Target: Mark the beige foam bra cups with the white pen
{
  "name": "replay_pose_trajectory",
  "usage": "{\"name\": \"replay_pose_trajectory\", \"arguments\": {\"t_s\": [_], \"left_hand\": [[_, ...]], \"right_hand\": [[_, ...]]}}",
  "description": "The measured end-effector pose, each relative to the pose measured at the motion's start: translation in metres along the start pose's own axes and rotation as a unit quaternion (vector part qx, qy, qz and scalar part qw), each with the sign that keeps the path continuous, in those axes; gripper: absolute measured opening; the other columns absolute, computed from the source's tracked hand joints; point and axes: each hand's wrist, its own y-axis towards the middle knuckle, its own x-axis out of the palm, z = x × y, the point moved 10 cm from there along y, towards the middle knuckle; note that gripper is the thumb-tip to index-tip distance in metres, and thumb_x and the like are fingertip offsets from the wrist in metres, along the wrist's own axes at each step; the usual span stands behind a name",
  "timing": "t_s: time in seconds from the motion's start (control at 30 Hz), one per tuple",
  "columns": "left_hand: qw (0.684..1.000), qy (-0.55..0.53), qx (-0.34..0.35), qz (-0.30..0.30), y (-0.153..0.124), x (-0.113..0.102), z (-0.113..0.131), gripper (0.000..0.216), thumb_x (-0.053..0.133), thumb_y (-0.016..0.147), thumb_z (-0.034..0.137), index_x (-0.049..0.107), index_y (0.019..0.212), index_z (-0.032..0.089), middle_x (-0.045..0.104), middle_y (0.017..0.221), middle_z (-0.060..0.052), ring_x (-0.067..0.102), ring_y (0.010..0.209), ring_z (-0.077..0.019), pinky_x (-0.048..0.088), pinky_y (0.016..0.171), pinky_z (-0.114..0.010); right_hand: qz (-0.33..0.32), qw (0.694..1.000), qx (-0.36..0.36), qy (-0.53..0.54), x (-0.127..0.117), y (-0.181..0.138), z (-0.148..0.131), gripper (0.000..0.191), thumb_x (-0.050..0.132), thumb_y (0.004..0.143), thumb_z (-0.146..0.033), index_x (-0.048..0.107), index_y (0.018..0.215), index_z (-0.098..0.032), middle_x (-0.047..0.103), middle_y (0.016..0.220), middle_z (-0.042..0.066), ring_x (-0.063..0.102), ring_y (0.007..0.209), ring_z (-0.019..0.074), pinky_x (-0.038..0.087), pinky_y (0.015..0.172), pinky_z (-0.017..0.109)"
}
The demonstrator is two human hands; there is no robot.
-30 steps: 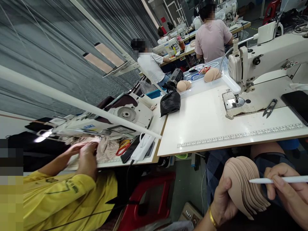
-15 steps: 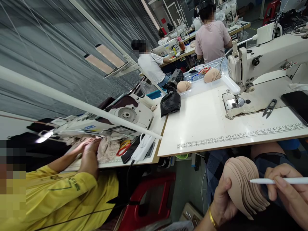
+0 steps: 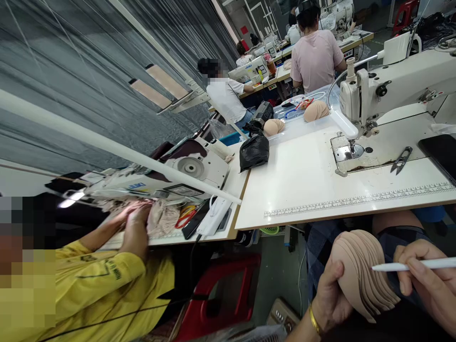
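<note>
A fanned stack of beige, rounded bra cup pads (image 3: 361, 273) is held low at the right, over my lap. My left hand (image 3: 331, 297), with a gold band at the wrist, is closed on the stack's left and lower side, thumb on the front piece. In my right hand (image 3: 423, 275) a white pen (image 3: 395, 266) is gripped between thumb and fingers. Its tip points left and lies at the right edges of the layered pads; whether it touches them I cannot tell.
Above my hands is a white sewing table (image 3: 292, 185) with a printed ruler, a sewing machine (image 3: 363, 104), thread snips (image 3: 401, 160) and a black phone (image 3: 440, 154). A black bag (image 3: 254, 152) sits at its left edge. A co-worker in yellow (image 3: 107, 285) sews at left; a red stool (image 3: 221, 294) stands between.
The whole view has shifted slightly. My left hand still grips the pads and my right hand still holds the pen near their edges, with hardly any movement.
</note>
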Motion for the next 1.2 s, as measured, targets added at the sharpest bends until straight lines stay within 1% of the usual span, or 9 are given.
{"name": "replay_pose_trajectory", "arguments": {"t_s": [0.13,0.23,0.33,0.43,0.6,0.73,0.9,1.03,1.2], "left_hand": [[1.0,-0.005,-0.005,-0.008,0.002,-0.001,-0.003,0.102,0.098,0.068,0.055,0.061,0.157,0.022,0.069,0.147,-0.017,0.057,0.144,-0.0489,0.048,0.121,-0.057],[1.0,-0.002,-0.011,-0.005,0.002,-0.004,-0.006,0.093,0.097,0.068,0.057,0.069,0.148,0.019,0.07,0.144,-0.018,0.058,0.142,-0.0495,0.048,0.121,-0.059],[1.0,0.003,-0.015,0.002,0.001,-0.01,-0.007,0.08,0.097,0.068,0.06,0.077,0.133,0.018,0.074,0.135,-0.018,0.055,0.145,-0.0509,0.046,0.123,-0.059],[0.999,0.009,-0.035,0.006,-0.001,-0.013,-0.012,0.075,0.096,0.067,0.062,0.081,0.124,0.016,0.077,0.129,-0.019,0.052,0.149,-0.0522,0.044,0.124,-0.059],[0.999,0.009,-0.035,-0.002,-0.002,-0.003,-0.01,0.082,0.094,0.071,0.062,0.076,0.137,0.017,0.072,0.144,-0.017,0.048,0.155,-0.0504,0.041,0.127,-0.055],[0.999,-0.003,-0.03,-0.035,-0.001,0.01,-0.007,0.092,0.093,0.076,0.059,0.065,0.151,0.013,0.073,0.143,-0.022,0.052,0.152,-0.0495,0.037,0.129,-0.062],[0.999,-0.025,-0.012,-0.035,0.002,0.012,-0.005,0.09,0.096,0.075,0.053,0.063,0.15,0.016,0.072,0.144,-0.021,0.057,0.149,-0.0468,0.036,0.13,-0.063],[0.999,-0.018,-0.024,-0.035,0.001,0.009,-0.007,0.09,0.094,0.077,0.056,0.064,0.15,0.012,0.072,0.143,-0.023,0.055,0.15,-0.0469,0.036,0.13,-0.062],[1.0,-0.012,-0.029,-0.004,0.001,0.0,-0.012,0.091,0.099,0.069,0.057,0.069,0.141,0.01,0.069,0.147,-0.024,0.051,0.152,-0.0498,0.039,0.128,-0.062]], "right_hand": [[-0.014,1.0,0.028,-0.004,0.011,-0.004,0.0,0.029,0.057,0.113,-0.039,0.073,0.093,-0.025,0.066,0.07,0.003,0.06,0.07,0.0194,0.053,0.063,0.029],[0.018,0.997,0.071,0.026,0.013,-0.007,0.001,0.031,0.059,0.112,-0.045,0.073,0.091,-0.026,0.064,0.069,0.003,0.057,0.07,0.0198,0.052,0.064,0.03],[0.03,0.998,0.047,0.027,0.01,-0.005,-0.005,0.033,0.06,0.11,-0.045,0.073,0.086,-0.026,0.062,0.067,0.003,0.056,0.069,0.02,0.053,0.065,0.031],[-0.01,1.0,0.007,-0.009,0.012,-0.002,-0.006,0.031,0.057,0.112,-0.04,0.074,0.09,-0.026,0.065,0.068,0.004,0.058,0.068,0.0199,0.053,0.063,0.03],[-0.03,1.0,0.003,0.003,0.014,-0.003,-0.001,0.03,0.053,0.114,-0.037,0.074,0.095,-0.026,0.065,0.068,0.004,0.06,0.067,0.0204,0.055,0.061,0.03],[-0.02,1.0,-0.014,0.008,0.014,-0.003,-0.006,0.029,0.055,0.113,-0.036,0.074,0.094,-0.025,0.063,0.067,0.003,0.06,0.066,0.0202,0.055,0.062,0.031],[-0.017,0.999,0.027,0.01,0.017,-0.006,0.001,0.03,0.057,0.112,-0.038,0.074,0.092,-0.025,0.064,0.07,0.004,0.059,0.067,0.0201,0.052,0.061,0.031],[-0.041,0.999,-0.004,0.012,0.017,-0.007,-0.002,0.03,0.05,0.114,-0.033,0.073,0.096,-0.027,0.065,0.071,0.004,0.06,0.069,0.0208,0.053,0.064,0.033],[-0.071,0.997,-0.012,-0.015,0.017,-0.01,0.006,0.027,0.048,0.115,-0.028,0.073,0.104,-0.029,0.066,0.076,0.003,0.06,0.072,0.0192,0.053,0.063,0.029]]}}
